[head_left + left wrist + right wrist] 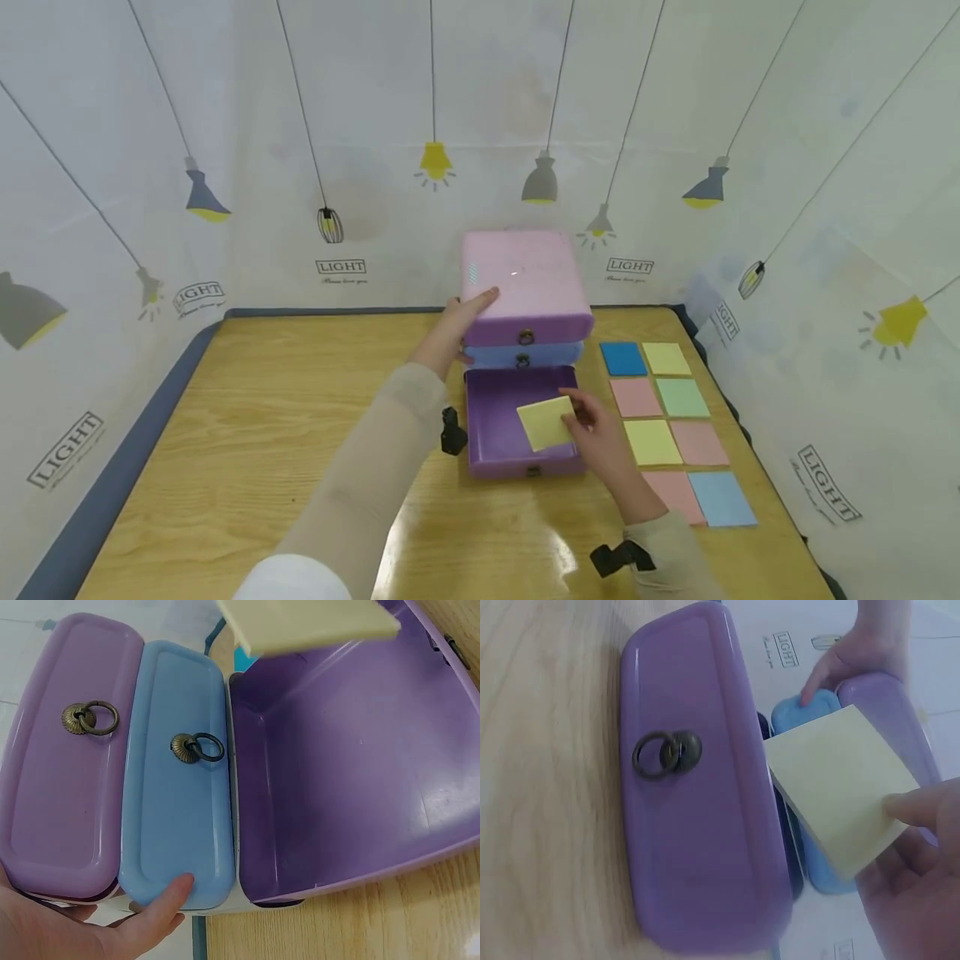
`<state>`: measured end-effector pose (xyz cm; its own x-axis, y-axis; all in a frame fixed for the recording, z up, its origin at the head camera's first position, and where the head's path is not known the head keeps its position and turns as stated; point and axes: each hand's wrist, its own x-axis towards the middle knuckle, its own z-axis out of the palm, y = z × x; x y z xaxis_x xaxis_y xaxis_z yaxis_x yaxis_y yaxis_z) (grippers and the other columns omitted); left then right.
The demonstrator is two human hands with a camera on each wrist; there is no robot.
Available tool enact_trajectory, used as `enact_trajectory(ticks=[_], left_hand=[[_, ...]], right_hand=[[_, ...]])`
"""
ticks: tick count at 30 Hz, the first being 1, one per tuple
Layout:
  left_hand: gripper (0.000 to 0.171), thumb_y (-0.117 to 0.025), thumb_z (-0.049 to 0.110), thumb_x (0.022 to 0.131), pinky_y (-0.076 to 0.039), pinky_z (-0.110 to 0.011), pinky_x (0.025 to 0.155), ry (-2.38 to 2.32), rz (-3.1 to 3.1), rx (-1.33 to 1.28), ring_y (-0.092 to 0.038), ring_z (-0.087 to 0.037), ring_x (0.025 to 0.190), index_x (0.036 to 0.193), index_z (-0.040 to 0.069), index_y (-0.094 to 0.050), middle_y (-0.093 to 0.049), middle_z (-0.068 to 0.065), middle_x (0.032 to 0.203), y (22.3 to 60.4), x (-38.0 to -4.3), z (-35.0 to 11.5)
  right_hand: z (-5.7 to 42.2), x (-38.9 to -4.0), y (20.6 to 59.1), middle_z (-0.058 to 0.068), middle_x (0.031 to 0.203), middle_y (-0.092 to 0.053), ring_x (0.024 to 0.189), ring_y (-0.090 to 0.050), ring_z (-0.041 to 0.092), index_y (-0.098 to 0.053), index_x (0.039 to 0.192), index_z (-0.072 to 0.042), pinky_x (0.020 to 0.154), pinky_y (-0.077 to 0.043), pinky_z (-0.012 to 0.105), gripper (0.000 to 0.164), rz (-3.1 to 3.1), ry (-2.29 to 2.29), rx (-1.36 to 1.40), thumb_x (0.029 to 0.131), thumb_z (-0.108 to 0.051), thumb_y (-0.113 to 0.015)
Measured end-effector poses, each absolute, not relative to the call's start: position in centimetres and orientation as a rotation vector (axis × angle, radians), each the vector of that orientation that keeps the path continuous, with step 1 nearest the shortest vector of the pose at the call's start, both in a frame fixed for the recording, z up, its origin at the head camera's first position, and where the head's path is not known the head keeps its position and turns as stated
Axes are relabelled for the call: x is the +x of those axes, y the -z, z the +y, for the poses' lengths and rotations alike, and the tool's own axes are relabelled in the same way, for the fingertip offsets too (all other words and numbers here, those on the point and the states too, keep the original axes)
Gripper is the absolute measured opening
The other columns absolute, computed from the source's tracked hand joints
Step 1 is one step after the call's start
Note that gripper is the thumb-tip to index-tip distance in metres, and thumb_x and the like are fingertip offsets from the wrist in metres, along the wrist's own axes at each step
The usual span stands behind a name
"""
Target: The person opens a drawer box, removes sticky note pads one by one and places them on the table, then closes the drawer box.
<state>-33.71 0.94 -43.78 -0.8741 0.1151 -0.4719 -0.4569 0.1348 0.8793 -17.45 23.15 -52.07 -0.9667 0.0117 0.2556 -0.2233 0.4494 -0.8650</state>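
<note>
A small chest of drawers (528, 271) with a pink top stands at the back of the table. Its purple bottom drawer (491, 421) is pulled out, with nothing seen inside. The left hand (456, 327) rests against the chest's left side, one finger over the top. A digit of that hand touches the front of the blue drawer (176, 825) in the left wrist view. Above the pulled-out drawer, the right hand (603, 437) pinches a pale yellow sticky note pad (844, 787) by its edge, thumb on its face. The pad is tilted.
Right of the chest, several coloured note pads lie in two columns, including a dark blue pad (623, 359), a green pad (682, 398) and a light blue pad (722, 499). A lamp-patterned sheet (405, 75) rises behind the table (247, 433) and at both sides.
</note>
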Motion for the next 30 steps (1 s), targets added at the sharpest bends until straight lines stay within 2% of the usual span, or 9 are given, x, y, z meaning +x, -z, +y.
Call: enact_trajectory(ticks=[4, 11, 16, 22, 30], left_hand=[[0.103, -0.066, 0.065, 0.080, -0.045, -0.066, 0.088, -1.787, 1.991, -0.332, -0.042, -0.045, 0.126, 0.151, 0.007, -0.019, -0.039, -0.024, 0.140, 43.7, -33.8, 0.8], [0.103, -0.066, 0.065, 0.080, -0.045, -0.066, 0.088, -1.781, 1.997, -0.326, -0.042, -0.045, 0.126, 0.151, 0.008, -0.019, -0.039, -0.024, 0.140, 43.7, -33.9, 0.9], [0.103, -0.066, 0.065, 0.081, -0.046, -0.065, 0.088, -1.769, 2.004, -0.333, -0.042, -0.046, 0.126, 0.151, 0.008, -0.018, -0.038, -0.024, 0.141, 43.6, -33.7, 0.8], [0.101, -0.065, 0.065, 0.081, -0.045, -0.065, 0.089, -1.764, 2.011, -0.330, -0.042, -0.044, 0.126, 0.151, 0.008, -0.019, -0.038, -0.023, 0.142, 43.6, -33.6, 1.0], [0.105, -0.065, 0.067, 0.080, -0.046, -0.065, 0.088, -1.766, 2.010, -0.343, -0.040, -0.045, 0.127, 0.152, 0.009, -0.016, -0.036, -0.023, 0.143, 43.7, -33.7, 1.0]], right_hand=[[25.1, -15.9, 52.0, 0.015, 0.103, -0.064, 0.093, -0.064, 0.030, -0.062, 0.126, -0.001, 0.080, -0.054, 0.029, 0.036, -2.501, -1.435, 0.129, 0.090, 0.006, -0.065], [27.6, -13.6, 51.2, 0.014, 0.100, -0.065, 0.091, -0.062, 0.023, -0.062, 0.126, -0.003, 0.078, -0.047, 0.011, 0.036, -2.467, -1.352, 0.046, 0.091, 0.006, -0.064], [29.5, -12.5, 50.9, 0.014, 0.098, -0.065, 0.090, -0.062, 0.022, -0.062, 0.126, -0.004, 0.077, -0.043, 0.005, 0.037, -2.472, -1.224, 0.019, 0.090, 0.006, -0.065], [32.6, -11.3, 52.0, 0.012, 0.102, -0.064, 0.088, -0.055, 0.002, -0.059, 0.130, -0.004, 0.072, -0.045, 0.008, 0.039, -2.599, -1.173, -0.081, 0.093, 0.002, -0.064], [36.3, -10.4, 53.0, 0.018, 0.103, -0.067, 0.086, -0.057, 0.008, -0.051, 0.133, 0.003, 0.070, -0.048, 0.019, 0.043, -2.790, -1.272, -0.337, 0.092, -0.001, -0.064]])
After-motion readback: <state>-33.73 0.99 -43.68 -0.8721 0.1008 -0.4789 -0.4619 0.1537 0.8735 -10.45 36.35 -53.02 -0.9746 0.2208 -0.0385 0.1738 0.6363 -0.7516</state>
